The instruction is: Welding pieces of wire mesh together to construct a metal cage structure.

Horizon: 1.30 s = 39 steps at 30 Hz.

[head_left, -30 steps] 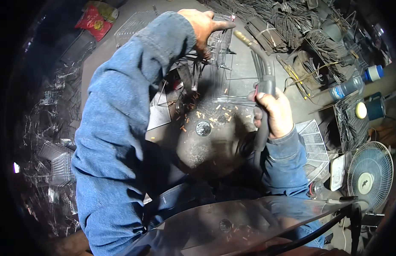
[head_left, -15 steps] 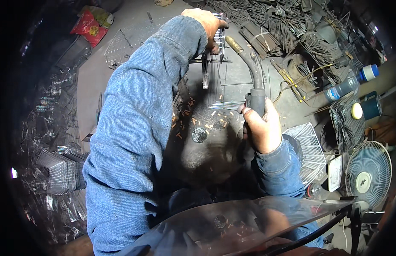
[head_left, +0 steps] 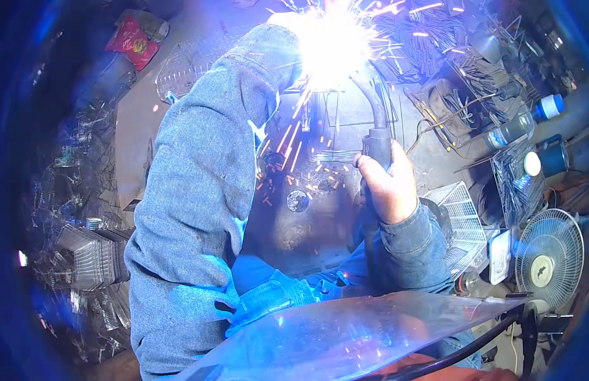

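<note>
My right hand (head_left: 391,184) is wrapped round the black handle of a welding torch (head_left: 378,136). The torch's curved neck reaches up to a blinding white arc (head_left: 336,47), and sparks fly out all round it. My left hand (head_left: 287,22) is beside the arc at the end of the stretched-out sleeve; glare hides its fingers and whatever they touch. Most of the wire work at the arc is washed out too. Below it, thin wires (head_left: 336,156) lie beside the torch handle. A round metal disc (head_left: 297,201) sits on the grey work surface (head_left: 288,238) among small copper-coloured bits.
A clear face shield (head_left: 345,336) crosses the lower edge. At the right are a fan (head_left: 548,260), a white wire basket (head_left: 459,222), a plastic bottle (head_left: 510,133) and bundled metal rods (head_left: 428,54). Stacked wire baskets (head_left: 91,254) stand at the left, a red bag (head_left: 134,43) beyond them.
A bright arc has lit at the torch tip, throwing sparks and blue light over the scene. The torch and my right hand have shifted slightly upward; my left arm has hardly moved.
</note>
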Available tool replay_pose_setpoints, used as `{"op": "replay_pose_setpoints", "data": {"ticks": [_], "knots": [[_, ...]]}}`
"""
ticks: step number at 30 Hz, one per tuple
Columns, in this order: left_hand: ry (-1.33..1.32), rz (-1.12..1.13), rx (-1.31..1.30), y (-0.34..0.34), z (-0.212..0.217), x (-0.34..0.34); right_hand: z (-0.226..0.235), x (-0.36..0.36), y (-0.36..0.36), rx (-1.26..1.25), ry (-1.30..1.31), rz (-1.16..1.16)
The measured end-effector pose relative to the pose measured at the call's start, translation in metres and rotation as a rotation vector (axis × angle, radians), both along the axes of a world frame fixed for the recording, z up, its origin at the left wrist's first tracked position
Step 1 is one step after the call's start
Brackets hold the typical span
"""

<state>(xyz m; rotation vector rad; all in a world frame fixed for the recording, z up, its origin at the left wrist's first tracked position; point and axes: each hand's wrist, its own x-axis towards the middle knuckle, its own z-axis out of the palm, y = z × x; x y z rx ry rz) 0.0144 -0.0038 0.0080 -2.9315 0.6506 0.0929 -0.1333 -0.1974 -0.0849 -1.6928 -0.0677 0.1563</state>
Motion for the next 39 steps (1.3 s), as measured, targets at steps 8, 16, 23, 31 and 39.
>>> {"op": "replay_pose_setpoints", "data": {"ticks": [8,16,23,31,39], "knots": [[-0.193,0.153,0.074,0.010,-0.009,0.010,-0.012,0.002,-0.002,0.050,0.006,0.027],[-0.040,0.134,0.152,0.008,-0.001,0.011,0.007,-0.002,-0.002,0.046,0.079,0.030],[-0.049,0.081,0.049,-0.004,0.016,-0.014,-0.012,-0.011,-0.019,0.143,0.090,0.047],[-0.470,-0.149,-0.150,0.015,-0.013,-0.022,-0.012,-0.013,-0.017,0.114,0.118,0.064],[-0.362,-0.026,-0.050,0.008,-0.012,-0.017,-0.008,-0.013,-0.014,0.124,0.173,0.061]]}}
